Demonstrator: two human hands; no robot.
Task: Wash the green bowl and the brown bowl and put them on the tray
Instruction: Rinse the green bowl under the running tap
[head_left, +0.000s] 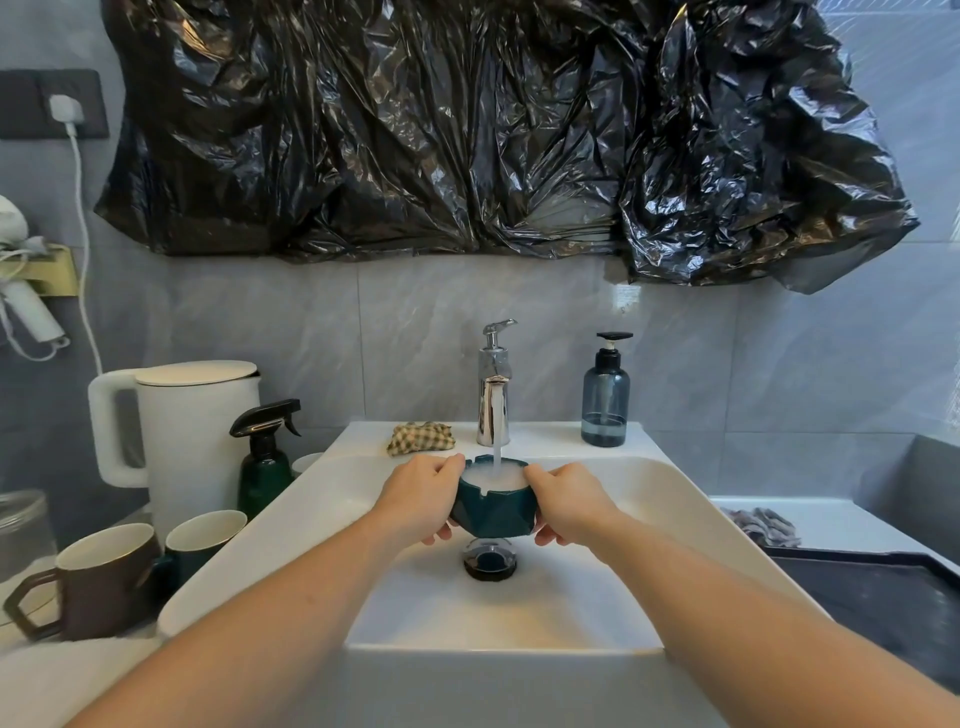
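Both hands, left hand (423, 493) and right hand (569, 499), gripped the green bowl (493, 506) under the running tap (493, 384) above the sink (675, 499).

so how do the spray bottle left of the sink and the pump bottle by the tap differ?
The dark green spray bottle is opaque with a black trigger head; the smoky blue see-through pump bottle has a black pump top and shows liquid low inside. The spray bottle stands on the counter left of the white sink, the pump bottle on the sink's back ledge, right of the chrome tap. Both stand upright, untouched.
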